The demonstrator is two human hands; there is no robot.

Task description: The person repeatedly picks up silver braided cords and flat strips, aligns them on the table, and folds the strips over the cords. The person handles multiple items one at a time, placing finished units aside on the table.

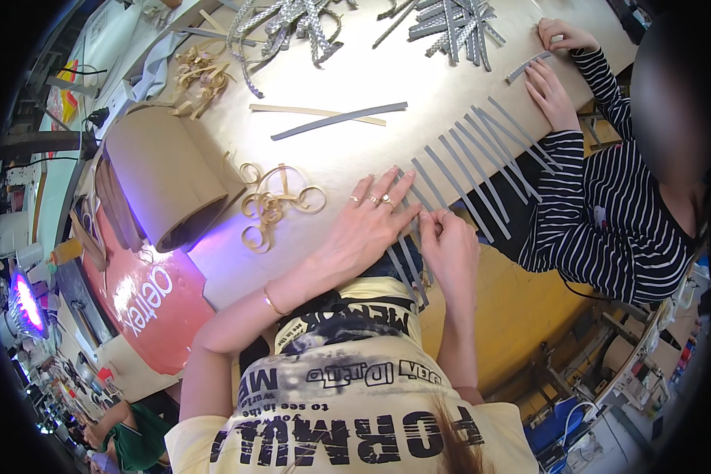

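My left hand, with rings on its fingers, lies flat at the table's near edge with its fingers stretched out over a narrow grey strip. Close against it, my right hand pinches at the strip beside the left thumb. What lies between those fingertips is mostly hidden, but it looks like the grey strip. Two or three grey strip ends hang over the edge below my hands. To the right, several more grey strips lie side by side across the edge, their ends sticking out past it.
A tan roll stands at left beside curled tan offcuts. One loose grey strip crosses a tan strip. Silvery braided bands and grey pieces are piled behind. A co-worker's hands handle a short patterned strip.
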